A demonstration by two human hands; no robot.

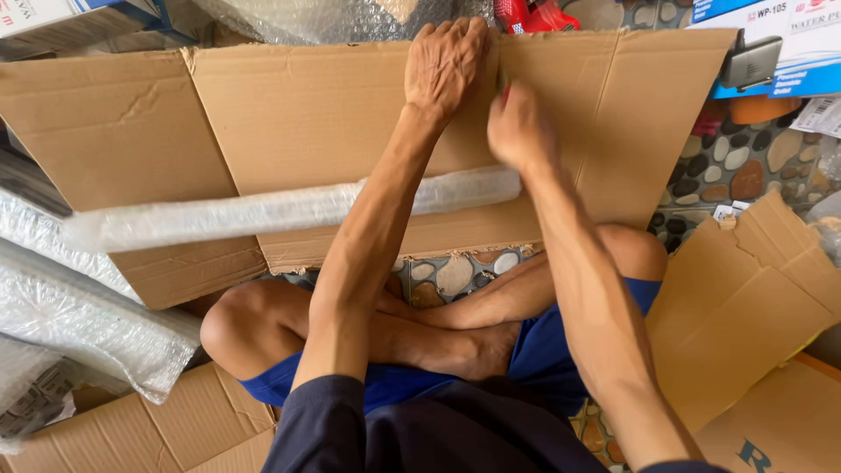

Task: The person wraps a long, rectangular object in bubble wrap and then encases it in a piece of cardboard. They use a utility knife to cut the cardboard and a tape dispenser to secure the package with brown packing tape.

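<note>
I see my left hand lying flat, fingers together and pressed palm-down on the far edge of a big flattened cardboard sheet that spreads across the far half of the scene, its near edge ragged and torn. My right hand sits just to the right of the left, curled on the same sheet beside a fold line; it is blurred, so I cannot tell whether it pinches anything. A long roll wrapped in bubble wrap lies across the near part of the sheet, running from the left edge toward my right wrist and passing under my left forearm.

Open room is scarce. My crossed legs fill the near middle, with a small patch of pebble floor showing between them and the sheet. On the left, more bubble wrap crowds against the sheet's edge, and a flat cardboard piece lies near left. On the right, another torn cardboard flap leans close to my right forearm, with pebble floor beyond it.

At far right stands a blue and white printed box, with a grey object against it. At far left a white box corner shows. Something red peeks over the sheet's far edge.
</note>
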